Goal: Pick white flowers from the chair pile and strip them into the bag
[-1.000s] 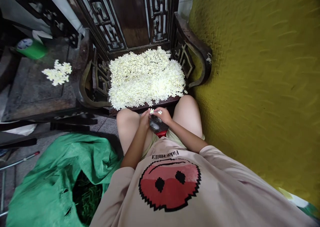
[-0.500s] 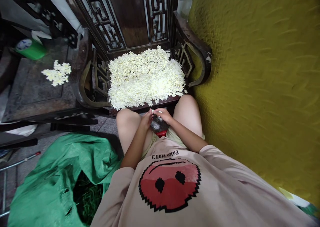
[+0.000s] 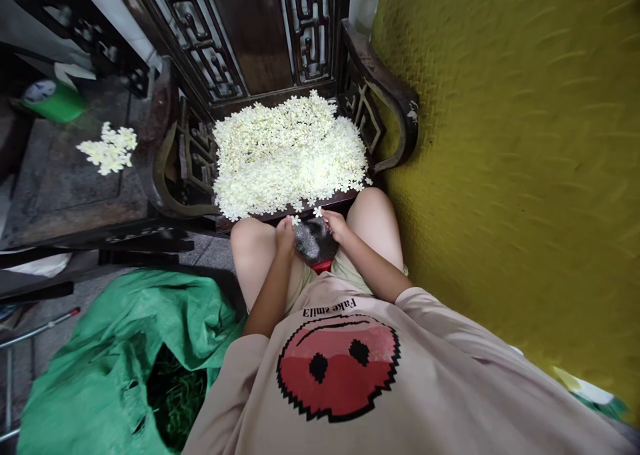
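Between my knees, my left hand (image 3: pixel 285 233) is closed, pinching a small white flower (image 3: pixel 296 220) at its fingertips. My right hand (image 3: pixel 335 224) is closed too, with another white flower (image 3: pixel 318 211) held at its fingertips by the seat's front edge. The two hands are a short gap apart. Just beyond them, a thick layer of white flowers (image 3: pixel 290 158) covers the seat of a dark carved wooden chair (image 3: pixel 265 35). The stems inside my fingers are too small to make out.
At left, a wooden surface (image 3: pixel 65 188) bears a small cluster of white flowers (image 3: pixel 110 148) and a green roll (image 3: pixel 57 101). A green sack (image 3: pixel 115 335) with dark green strands inside lies by my left side. A textured yellow panel (image 3: pixel 515 161) rises at right.
My hands were together at the fingertips and have moved apart. A flower now shows clearly at each hand. The camera view has shifted slightly.
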Demonstrator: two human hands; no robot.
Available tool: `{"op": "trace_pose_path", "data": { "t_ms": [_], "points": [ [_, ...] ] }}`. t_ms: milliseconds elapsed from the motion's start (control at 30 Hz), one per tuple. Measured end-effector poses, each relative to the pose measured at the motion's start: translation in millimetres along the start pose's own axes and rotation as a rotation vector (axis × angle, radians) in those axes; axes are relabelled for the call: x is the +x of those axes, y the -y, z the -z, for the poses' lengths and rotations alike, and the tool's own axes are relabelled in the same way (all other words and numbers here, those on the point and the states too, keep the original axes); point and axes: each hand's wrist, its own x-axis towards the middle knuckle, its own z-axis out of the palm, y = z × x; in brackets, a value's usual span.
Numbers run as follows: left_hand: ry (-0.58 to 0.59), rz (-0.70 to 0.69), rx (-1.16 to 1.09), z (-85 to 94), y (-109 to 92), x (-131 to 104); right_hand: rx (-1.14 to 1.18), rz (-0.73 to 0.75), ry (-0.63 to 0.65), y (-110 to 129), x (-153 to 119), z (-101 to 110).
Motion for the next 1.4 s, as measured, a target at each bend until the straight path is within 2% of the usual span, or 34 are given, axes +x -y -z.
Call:
{"op": "trace_pose_path", "data": {
  "t_ms": [33, 100, 167, 233, 333, 433, 500, 600, 667, 767, 867, 1000, 1200, 1400],
  "points": [
    [-0.031, 0.002, -0.028, 2.2, -2, 1, 0.011, 0.006, -0.024, 3, 2, 2],
    [-0.078, 0.007, -0.077, 5.3, -7, 4, 0.013, 0.006, 0.012, 6, 3, 4],
    [-0.112, 0.005, -0.110, 5.6, -13, 8, 0.004, -0.052, 0.073, 5, 0, 3],
    [-0.127, -0.019, -0.138, 2.9, -23, 17, -0.010, -0.136, 0.061, 1, -4, 0],
    [-0.130, -0.135, -0.158, -3.2, -48, 42, -0.034, -0.192, 0.003, -4, -7, -1],
    [-0.124, -0.244, -0.139, -6.7, -76, 72, 0.015, -0.190, 0.032, -1, -4, 2],
    [-0.107, -0.287, -0.096, -6.1, -85, 82, 0.056, -0.170, 0.036, 2, -1, 6],
    [-0.083, -0.379, 0.058, -2.4, -72, 69, 0.067, -0.139, 0.017, 4, 2, 9],
    [-0.060, -0.462, 0.240, 0.2, -51, 42, 0.051, -0.150, 0.042, 2, 2, 7],
    [0.074, -0.460, 0.461, 0.4, -20, -4, 0.014, -0.171, 0.107, -1, 0, 0],
    [0.132, -0.539, 0.532, -4.3, -8, -29, -0.007, -0.153, 0.189, -3, -3, -5],
    [0.124, -0.572, 0.523, -9.3, -10, -30, -0.007, -0.153, 0.269, -1, -7, -4],
    [0.009, -0.546, 0.464, -7.5, -12, -29, -0.015, -0.132, 0.356, 3, -10, 1],
    [0.024, -0.490, 0.442, -3.0, -14, -26, 0.015, -0.157, 0.421, 1, -10, -1]
  ]
}}
